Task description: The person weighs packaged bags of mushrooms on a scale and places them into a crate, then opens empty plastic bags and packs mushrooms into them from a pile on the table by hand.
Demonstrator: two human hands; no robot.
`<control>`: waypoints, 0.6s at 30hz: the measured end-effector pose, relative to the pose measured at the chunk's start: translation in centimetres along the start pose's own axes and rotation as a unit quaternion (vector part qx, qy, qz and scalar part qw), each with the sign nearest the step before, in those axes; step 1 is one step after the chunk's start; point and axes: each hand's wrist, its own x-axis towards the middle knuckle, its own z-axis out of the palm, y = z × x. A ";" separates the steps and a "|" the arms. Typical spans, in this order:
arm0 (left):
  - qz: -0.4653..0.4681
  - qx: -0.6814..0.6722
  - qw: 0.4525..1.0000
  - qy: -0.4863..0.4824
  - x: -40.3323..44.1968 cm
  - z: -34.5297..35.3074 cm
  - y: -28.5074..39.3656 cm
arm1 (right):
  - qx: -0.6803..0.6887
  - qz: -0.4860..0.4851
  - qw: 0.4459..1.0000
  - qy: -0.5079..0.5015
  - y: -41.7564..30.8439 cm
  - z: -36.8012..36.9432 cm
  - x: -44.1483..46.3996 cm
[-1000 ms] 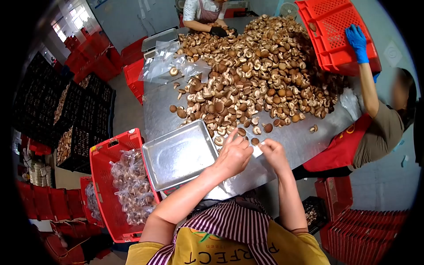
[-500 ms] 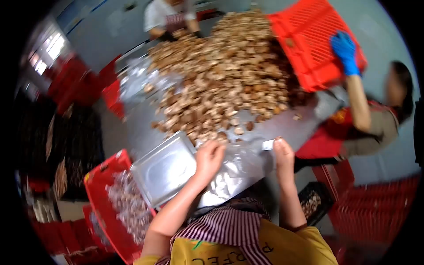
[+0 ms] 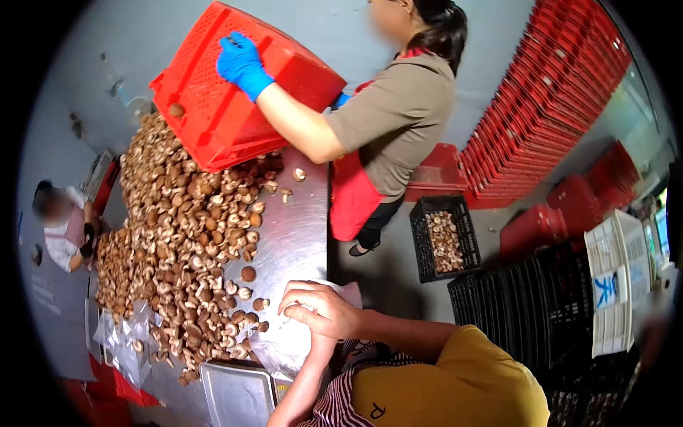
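right hand (image 3: 324,306) curled over left hand (image 3: 321,344), what each held couldn't be told | clear plastic bag (image 3: 279,347) lay by hands, near shiitake mushrooms (image 3: 203,245) | soft pull seemed best

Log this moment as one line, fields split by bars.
Both hands: together at plastic bag, grip unclear | mushrooms: heaped on metal table | co-worker's blue-gloved hand: on tilted red crate
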 end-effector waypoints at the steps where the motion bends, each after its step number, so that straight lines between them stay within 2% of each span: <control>1: 0.010 0.024 0.999 -0.033 0.2 0.9 -0.6 | 0.003 0.006 1.000 0.018 0.1 -0.2 -0.5; 4: 0.028 0.092 0.990 -0.104 -0.1 2.2 -2.0 | -0.019 0.027 0.999 0.036 0.7 -1.1 -1.7; 9: 0.005 0.145 0.982 -0.124 -2.1 0.7 -3.2 | -0.032 0.049 0.995 0.084 4.5 -2.5 -4.4; 11: -0.008 0.139 0.983 -0.116 -2.4 -0.1 -3.3 | 0.022 0.196 0.970 0.144 6.7 -3.0 -6.2; 13: -0.024 0.122 0.987 -0.106 -2.5 -0.7 -3.4 | 0.003 0.288 0.941 0.176 10.3 -4.0 -9.0; 14: -0.039 0.109 0.988 -0.100 -2.5 -0.9 -3.7 | -0.119 0.212 0.955 0.170 13.2 -4.6 -11.3; 16: -0.062 0.098 0.988 -0.098 -2.4 -1.3 -3.7 | -0.051 0.375 0.904 0.198 13.6 -6.8 -13.9; 18: -0.091 0.084 0.987 -0.099 -2.6 -1.6 -3.5 | 0.051 0.476 0.829 0.291 16.4 -9.1 -17.4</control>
